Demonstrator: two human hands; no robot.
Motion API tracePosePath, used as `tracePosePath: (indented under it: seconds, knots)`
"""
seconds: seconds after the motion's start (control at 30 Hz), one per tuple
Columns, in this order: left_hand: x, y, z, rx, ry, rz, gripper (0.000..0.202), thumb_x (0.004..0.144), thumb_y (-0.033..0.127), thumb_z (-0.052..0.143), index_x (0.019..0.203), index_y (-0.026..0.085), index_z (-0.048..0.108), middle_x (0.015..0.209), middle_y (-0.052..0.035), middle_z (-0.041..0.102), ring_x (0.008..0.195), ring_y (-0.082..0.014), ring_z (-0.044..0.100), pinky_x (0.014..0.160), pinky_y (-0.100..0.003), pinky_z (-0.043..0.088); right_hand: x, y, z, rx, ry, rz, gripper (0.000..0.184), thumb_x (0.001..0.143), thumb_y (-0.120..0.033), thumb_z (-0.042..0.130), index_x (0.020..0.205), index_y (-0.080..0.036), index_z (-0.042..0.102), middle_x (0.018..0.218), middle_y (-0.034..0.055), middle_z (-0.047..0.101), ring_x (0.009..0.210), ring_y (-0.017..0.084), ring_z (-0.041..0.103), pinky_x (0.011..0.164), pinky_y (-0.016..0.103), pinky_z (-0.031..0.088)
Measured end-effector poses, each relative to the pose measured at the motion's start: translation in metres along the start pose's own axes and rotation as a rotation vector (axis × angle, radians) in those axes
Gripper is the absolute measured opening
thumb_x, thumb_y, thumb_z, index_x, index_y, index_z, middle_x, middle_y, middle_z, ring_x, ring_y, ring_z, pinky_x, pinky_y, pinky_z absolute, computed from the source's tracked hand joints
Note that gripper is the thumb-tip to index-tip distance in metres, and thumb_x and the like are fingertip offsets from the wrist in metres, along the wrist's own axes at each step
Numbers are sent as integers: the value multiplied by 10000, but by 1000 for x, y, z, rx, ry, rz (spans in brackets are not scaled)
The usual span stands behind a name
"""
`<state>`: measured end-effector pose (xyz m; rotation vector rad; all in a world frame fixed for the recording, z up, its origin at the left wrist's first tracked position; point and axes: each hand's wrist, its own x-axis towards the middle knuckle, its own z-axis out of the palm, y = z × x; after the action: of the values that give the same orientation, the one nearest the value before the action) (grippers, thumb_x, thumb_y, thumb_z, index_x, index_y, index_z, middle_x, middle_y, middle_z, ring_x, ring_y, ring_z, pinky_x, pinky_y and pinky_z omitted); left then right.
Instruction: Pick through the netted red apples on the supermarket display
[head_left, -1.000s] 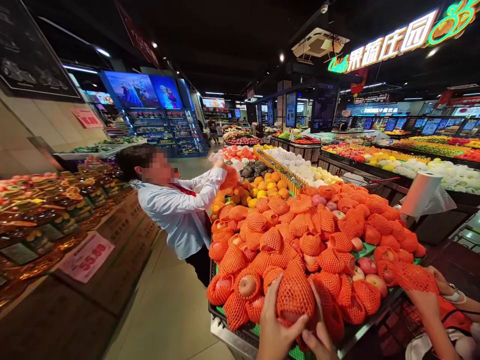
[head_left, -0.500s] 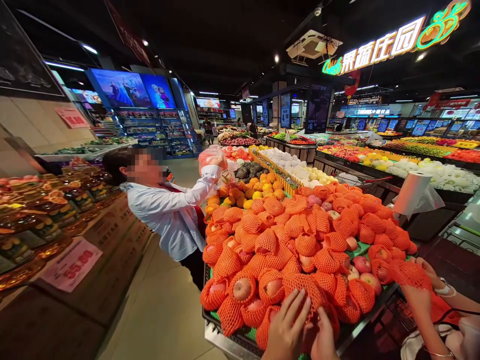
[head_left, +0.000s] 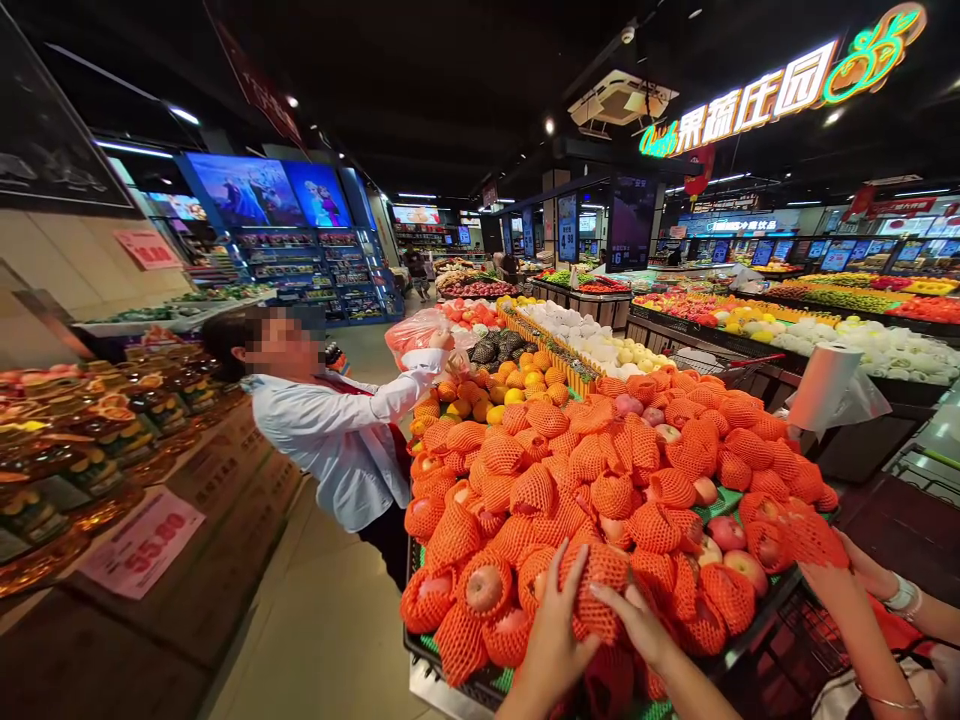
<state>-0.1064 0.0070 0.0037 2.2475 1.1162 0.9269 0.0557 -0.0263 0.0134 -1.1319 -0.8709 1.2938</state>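
Price card (head_left: 142, 545): it is leaning at the lower left of the frame, tilted up towards the aisle, likely so shoppers can read it.
Co-worker in white (head_left: 330, 440): a person is bending over the left side of the counter, one arm stretching out across the fruit.
Plastic bag (head_left: 416, 335): that person's hand is gripping it above the oranges (head_left: 510, 380), probably to keep its mouth within reach of the pile.
Left hand (head_left: 551, 630): you are pressing it against the left side of a netted apple at the bottom centre, fingers spread, thumb pointing up.
Netted apple (head_left: 600, 585): it is sitting on the front row of the heap, between your two hands; the orange foam sleeve seems to be cushioning it against its neighbours.
Right hand (head_left: 637, 620): you are laying it on the apple's right side, fingers spread, not pinching; two hands seem to be steadying it on the slope.
Counter (head_left: 457, 685): its dark rim is holding the heap in.
Another person's hand (head_left: 825, 580): at the lower right, it is gripping a loose foam net (head_left: 806, 535).
Bag roll (head_left: 821, 385): it is standing at the right, beside the counter.
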Motion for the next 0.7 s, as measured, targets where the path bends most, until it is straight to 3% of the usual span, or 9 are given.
tracePosePath:
  seconds: [0.07, 0.13, 0.23, 0.33, 0.37, 0.43, 0.53, 0.7]
  knots:
    - [7, -11, 1, -83, 69, -70, 909, 681, 121, 692, 1556, 161, 450, 1580, -218, 406, 1456, -346, 483, 1208, -554, 420, 4, -4, -2, -137, -217, -1, 872, 836, -820, 709, 1352, -127, 591, 1401, 127, 477, 1430, 276, 373, 1267, 391, 324]
    - [14, -23, -2, -101, 215, -105, 857, 672, 157, 692, 1505, 161, 487, 1494, -185, 486, 1404, -333, 524, 1194, -543, 439, 19, -8, -8, -362, -270, -47, 946, 921, -873, 515, 1523, -145, 456, 1490, 111, 387, 1461, 218, 329, 1266, 341, 313]
    - [30, -39, -18, -70, 507, -205, 801, 736, 253, 696, 1492, 184, 440, 1476, -156, 496, 1413, -334, 498, 1224, -550, 392, 60, -18, -20, -727, 36, -91, 934, 960, -791, 415, 1614, -134, 299, 1504, 132, 361, 1387, 220, 431, 1191, 333, 420]
    - [53, -57, -43, -16, 730, -398, 787, 827, 320, 668, 1532, 196, 341, 1528, -164, 434, 1433, -329, 470, 1218, -505, 399, 108, -32, -30, -943, 381, -71, 915, 976, -568, 659, 1590, -17, 263, 1508, 242, 287, 1452, 338, 296, 1244, 447, 314]
    - [60, -64, -52, 53, 726, -432, 791, 847, 326, 661, 1546, 186, 317, 1542, -176, 408, 1425, -330, 477, 1181, -483, 438, 120, -35, -32, -1009, 444, -59, 928, 959, -510, 738, 1567, 25, 286, 1476, 274, 308, 1451, 385, 266, 1242, 491, 289]
    - [72, -80, -66, 290, 567, -468, 768, 876, 308, 656, 1557, 172, 329, 1538, -183, 427, 1379, -331, 518, 1117, -470, 482, 139, -38, -33, -1127, 494, -27, 956, 921, -471, 850, 1520, 76, 344, 1372, 295, 409, 1391, 437, 321, 1202, 539, 310]
    - [81, -99, -76, 543, 311, -461, 675, 869, 262, 694, 1505, 171, 485, 1552, -188, 462, 1395, -391, 496, 1157, -561, 402, 153, -36, -32, -1246, 471, 7, 981, 913, -493, 900, 1501, 89, 374, 1246, 262, 507, 1244, 394, 479, 1104, 487, 427]
    - [83, -109, -72, 625, 236, -459, 744, 875, 243, 699, 1570, 134, 456, 1643, -259, 316, 1518, -422, 347, 1231, -561, 293, 152, -37, -34, -1324, 438, 47, 974, 895, -420, 930, 1526, 49, 355, 1199, 214, 545, 1138, 333, 571, 962, 361, 500]
